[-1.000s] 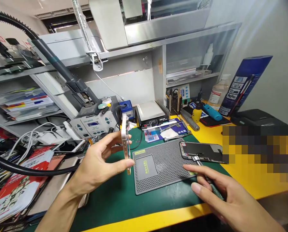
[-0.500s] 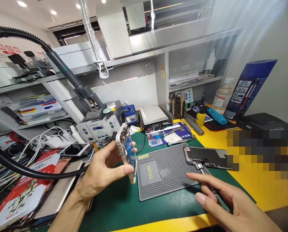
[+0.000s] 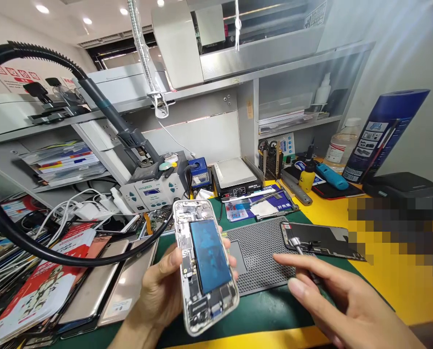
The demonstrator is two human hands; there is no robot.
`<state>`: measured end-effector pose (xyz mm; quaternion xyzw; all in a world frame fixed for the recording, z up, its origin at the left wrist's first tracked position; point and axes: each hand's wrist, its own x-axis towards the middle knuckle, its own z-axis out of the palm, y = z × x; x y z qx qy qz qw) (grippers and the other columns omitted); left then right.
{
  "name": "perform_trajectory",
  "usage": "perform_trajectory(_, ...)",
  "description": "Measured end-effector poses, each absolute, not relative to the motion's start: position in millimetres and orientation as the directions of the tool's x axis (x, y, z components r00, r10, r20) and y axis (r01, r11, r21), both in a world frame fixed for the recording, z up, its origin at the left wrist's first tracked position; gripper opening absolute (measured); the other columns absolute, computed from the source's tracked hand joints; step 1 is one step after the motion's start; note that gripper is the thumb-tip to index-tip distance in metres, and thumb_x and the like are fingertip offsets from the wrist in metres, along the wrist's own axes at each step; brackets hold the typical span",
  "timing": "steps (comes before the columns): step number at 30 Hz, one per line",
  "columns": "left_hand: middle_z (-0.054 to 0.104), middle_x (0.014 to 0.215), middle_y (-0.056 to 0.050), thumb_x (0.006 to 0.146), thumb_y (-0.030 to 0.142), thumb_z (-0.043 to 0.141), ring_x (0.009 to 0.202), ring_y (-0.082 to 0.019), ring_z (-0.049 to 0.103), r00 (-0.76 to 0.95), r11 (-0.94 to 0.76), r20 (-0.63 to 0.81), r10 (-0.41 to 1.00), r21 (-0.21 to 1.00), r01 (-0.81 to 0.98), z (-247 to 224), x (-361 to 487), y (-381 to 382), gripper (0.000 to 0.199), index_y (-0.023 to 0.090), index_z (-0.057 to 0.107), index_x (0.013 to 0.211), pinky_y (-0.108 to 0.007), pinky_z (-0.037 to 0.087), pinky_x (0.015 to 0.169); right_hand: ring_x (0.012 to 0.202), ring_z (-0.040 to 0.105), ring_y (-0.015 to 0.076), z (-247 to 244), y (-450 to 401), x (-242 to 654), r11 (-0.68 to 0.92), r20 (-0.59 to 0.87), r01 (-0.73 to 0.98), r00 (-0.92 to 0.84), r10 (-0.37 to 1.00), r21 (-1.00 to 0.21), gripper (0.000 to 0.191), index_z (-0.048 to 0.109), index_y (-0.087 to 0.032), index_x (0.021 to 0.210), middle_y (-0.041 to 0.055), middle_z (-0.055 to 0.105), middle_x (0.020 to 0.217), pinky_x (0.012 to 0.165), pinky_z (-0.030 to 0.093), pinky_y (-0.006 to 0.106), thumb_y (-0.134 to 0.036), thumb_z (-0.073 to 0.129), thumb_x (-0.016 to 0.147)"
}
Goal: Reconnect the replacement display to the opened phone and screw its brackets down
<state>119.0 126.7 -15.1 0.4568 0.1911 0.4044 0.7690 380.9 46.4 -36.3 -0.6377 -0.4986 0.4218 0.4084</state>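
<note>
Clearly, an opened phone (image 3: 206,274) is raised over a workbench, its bare insides turned towards the wearer. The left hand (image 3: 167,276) grasps it, thumb on one long edge and fingertips curled round the other, so the phone touches that hand and lies at its 2 to 3 o'clock. Its top leans towards 11 o'clock, its bottom towards 5. The right hand (image 3: 342,293), thumb and forefinger spread apart, appears to hold a metal-tipped tool (image 3: 299,245) in its other fingers; the handle is hidden. From this hand, the phone sits well apart at 9 to 10 o'clock, and a loose dark screen (image 3: 327,237) lies near its 11 o'clock. The tool tip overlaps the screen in view; whether they touch cannot be told. As a judgement, this hold goes best with light, even pressure on the rim alone, fingertips kept off the blue panel (image 3: 212,247) and small parts, the phone steady above the grey mat (image 3: 263,257), and the tool tip lifted clear of the screen.
</note>
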Motion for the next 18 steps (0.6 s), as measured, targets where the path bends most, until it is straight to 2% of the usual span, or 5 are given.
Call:
perform_trajectory(3,0.071,0.128,-0.011,0.091,0.061,0.065,0.109,-0.028,0.071,0.725,0.494,0.102,0.682,0.666,-0.559,-24.6,133.0,111.8,0.064,0.017,0.064,0.137,-0.04,0.058,0.099,0.05,0.039,0.0122,-19.4,63.8,371.2,-0.145,-0.148,0.226,0.002,0.989,-0.963,0.06,0.067,-0.026,0.132,-0.0056,0.039,0.059,0.044,0.032,0.024,-0.069,0.058,0.092)
perform_trajectory(6,0.072,0.123,-0.016,0.092,0.062,0.065,0.108,-0.027,0.071,0.799,0.617,0.166,0.578,0.551,-0.561,-32.7,142.8,100.7,0.073,0.01,0.058,0.142,-0.036,0.057,0.097,0.047,0.035,0.0114,-5.3,84.3,359.7,-0.102,-0.113,0.125,-0.082,0.99,-0.987,0.054,0.069,-0.024,0.128,-0.0074,0.036,0.054,0.044,0.032,0.024,-0.065,0.057,0.094)
perform_trajectory(10,0.071,0.124,-0.012,0.089,0.06,0.068,0.108,-0.026,0.071,0.799,0.637,0.192,0.57,0.511,-0.577,-35.1,148.4,89.4,0.071,0.011,0.059,0.141,-0.036,0.058,0.095,0.047,0.031,0.0107,2.2,98.0,347.0,-0.091,-0.102,0.093,-0.115,0.988,-0.991,0.048,0.073,-0.023,0.116,-0.0081,0.034,0.051,0.043,0.033,0.023,-0.064,0.057,0.095)
perform_trajectory(13,0.069,0.127,-0.009,0.085,0.06,0.071,0.108,-0.025,0.07,0.814,0.646,0.125,0.567,0.546,-0.534,-36.8,146.6,84.8,0.068,0.017,0.064,0.136,-0.036,0.056,0.094,0.048,0.036,0.0094,2.6,97.4,342.5,-0.075,-0.086,0.094,-0.116,0.989,-0.993,0.042,0.074,-0.023,0.108,-0.0064,0.044,0.057,0.043,0.032,0.022,-0.061,0.062,0.094)
perform_trajectory(18,0.075,0.105,-0.02,0.076,0.067,0.072,0.094,-0.03,0.072,0.844,0.639,0.036,0.536,0.636,-0.433,-48.0,142.7,84.7,0.077,0.005,0.07,0.122,-0.037,0.053,0.087,0.062,0.053,0.0115,6.3,91.9,337.6,-0.002,-0.013,0.101,-0.11,0.994,-0.995,0.029,0.073,-0.021,0.094,-0.0052,0.051,0.066,0.058,0.042,0.023,-0.049,0.068,0.092)
